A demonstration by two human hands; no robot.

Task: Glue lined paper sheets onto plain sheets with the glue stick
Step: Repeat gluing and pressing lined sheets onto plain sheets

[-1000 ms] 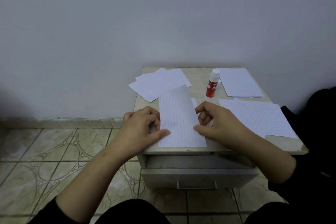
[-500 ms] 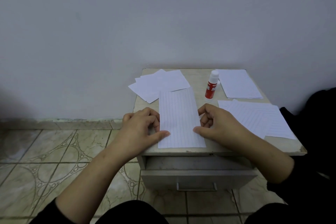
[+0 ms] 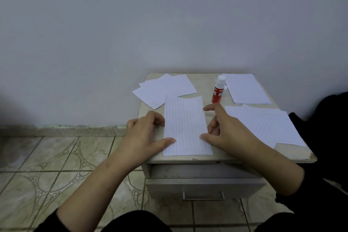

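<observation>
both hands [image 3: 145, 133] [image 3: 224, 130] pressing lined sheet [image 3: 185, 126] flat

The left hand [image 3: 145, 133] and right hand [image 3: 226, 130] are bare. Black sleeves [image 3: 49, 222] begin far behind the fingers, near the elbows.

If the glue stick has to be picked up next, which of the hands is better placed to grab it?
Probably the right hand. The glue stick stands upright just beyond its fingers, right of the lined sheet. The left hand lies on the sheet's far side and would have to cross over it.
</observation>
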